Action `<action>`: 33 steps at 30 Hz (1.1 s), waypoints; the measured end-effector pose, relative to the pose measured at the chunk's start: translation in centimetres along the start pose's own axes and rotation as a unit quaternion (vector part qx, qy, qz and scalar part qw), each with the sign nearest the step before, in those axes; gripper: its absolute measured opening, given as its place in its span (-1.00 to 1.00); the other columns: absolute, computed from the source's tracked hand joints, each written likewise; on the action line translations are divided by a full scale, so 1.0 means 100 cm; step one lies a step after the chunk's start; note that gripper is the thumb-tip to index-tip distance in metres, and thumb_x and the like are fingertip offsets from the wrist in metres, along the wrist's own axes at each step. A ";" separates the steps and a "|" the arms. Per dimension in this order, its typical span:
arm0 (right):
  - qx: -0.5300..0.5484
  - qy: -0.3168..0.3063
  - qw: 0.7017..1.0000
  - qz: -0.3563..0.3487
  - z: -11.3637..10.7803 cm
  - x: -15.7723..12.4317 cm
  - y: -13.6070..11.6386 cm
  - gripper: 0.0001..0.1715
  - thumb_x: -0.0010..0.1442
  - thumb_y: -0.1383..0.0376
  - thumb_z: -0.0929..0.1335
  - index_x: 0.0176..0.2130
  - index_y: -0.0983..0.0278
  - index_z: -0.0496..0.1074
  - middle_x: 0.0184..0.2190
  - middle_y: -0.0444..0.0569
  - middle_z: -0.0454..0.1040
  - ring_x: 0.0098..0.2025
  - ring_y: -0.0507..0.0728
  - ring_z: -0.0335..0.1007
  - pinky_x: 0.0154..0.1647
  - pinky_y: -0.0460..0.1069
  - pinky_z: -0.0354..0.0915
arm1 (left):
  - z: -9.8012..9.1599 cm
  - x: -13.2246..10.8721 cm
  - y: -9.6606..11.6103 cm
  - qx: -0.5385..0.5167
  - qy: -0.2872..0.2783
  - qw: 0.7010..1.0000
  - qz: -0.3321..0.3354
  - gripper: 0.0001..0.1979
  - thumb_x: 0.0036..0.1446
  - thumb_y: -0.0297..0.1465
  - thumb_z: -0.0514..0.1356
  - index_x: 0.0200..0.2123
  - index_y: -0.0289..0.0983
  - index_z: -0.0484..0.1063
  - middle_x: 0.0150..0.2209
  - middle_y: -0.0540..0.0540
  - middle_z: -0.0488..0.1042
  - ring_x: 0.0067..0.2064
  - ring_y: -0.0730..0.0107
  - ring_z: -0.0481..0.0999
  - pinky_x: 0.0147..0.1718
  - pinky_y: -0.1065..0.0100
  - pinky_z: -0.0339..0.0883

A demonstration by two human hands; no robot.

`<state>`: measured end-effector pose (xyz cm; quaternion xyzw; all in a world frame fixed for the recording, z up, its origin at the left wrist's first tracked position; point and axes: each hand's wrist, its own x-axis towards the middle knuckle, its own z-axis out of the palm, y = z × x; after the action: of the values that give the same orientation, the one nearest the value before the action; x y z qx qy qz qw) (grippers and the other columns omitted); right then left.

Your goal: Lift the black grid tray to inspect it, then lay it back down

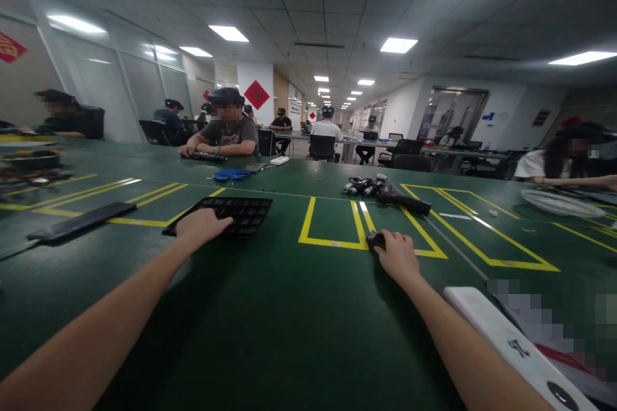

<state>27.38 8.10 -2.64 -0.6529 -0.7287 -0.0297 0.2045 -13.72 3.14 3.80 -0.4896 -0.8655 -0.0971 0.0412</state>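
A black tray with several square compartments [250, 210] lies on the green table, left of the middle. My left hand [198, 225] is closed on its near left part, with the thumb stretched over the compartments and the other fingers hidden. On the right, my right hand [399, 255] grips a small black object [375, 239] at the near line of a yellow taped rectangle [332, 244]. Its kind is too unclear to tell. Beyond that hand lie a black cylinder [407, 203] and a cluster of small metallic and dark parts [365, 186].
A black power strip [81, 221] lies at left, and a blue item [231, 174] beyond the tray. Near my right forearm is a long white device [501, 340]. A person [231, 128] sits across the table; another person [554, 160] is at right beside a white plate-like item [562, 203].
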 end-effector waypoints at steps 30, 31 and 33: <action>0.001 0.023 0.986 -0.168 -0.017 -0.030 -0.053 -0.51 0.20 0.24 0.09 0.06 0.36 0.22 0.12 0.11 0.16 0.19 0.27 -0.07 0.17 0.21 -0.16 | 0.028 -0.141 0.111 -0.130 -0.061 0.814 0.563 -0.59 0.16 -0.29 -0.04 0.07 -0.24 0.21 0.16 -0.11 0.15 0.20 0.27 0.05 0.15 0.14 -0.10; -0.028 0.046 0.989 -0.134 -0.016 -0.023 -0.043 -0.51 0.18 0.26 0.11 0.06 0.38 0.22 0.13 0.14 0.15 0.19 0.30 -0.10 0.16 0.24 -0.18 | 0.026 -0.150 0.111 -0.132 -0.095 0.802 0.575 -0.57 0.15 -0.26 -0.04 0.09 -0.23 0.19 0.16 -0.12 0.15 0.19 0.25 0.07 0.14 0.15 -0.06; -0.077 0.070 0.992 -0.069 -0.011 -0.014 -0.024 -0.50 0.16 0.26 0.13 0.06 0.40 0.20 0.13 0.19 0.13 0.18 0.36 -0.11 0.13 0.30 -0.19 | 0.023 -0.163 0.111 -0.144 -0.137 0.791 0.579 -0.52 0.14 -0.21 -0.03 0.11 -0.25 0.16 0.16 -0.15 0.15 0.17 0.21 0.10 0.11 0.15 -0.01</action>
<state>25.46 6.12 -1.57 -0.6115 -0.7513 -0.1449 0.2015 4.28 -4.52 0.21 -0.9074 -0.3928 -0.1107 -0.1002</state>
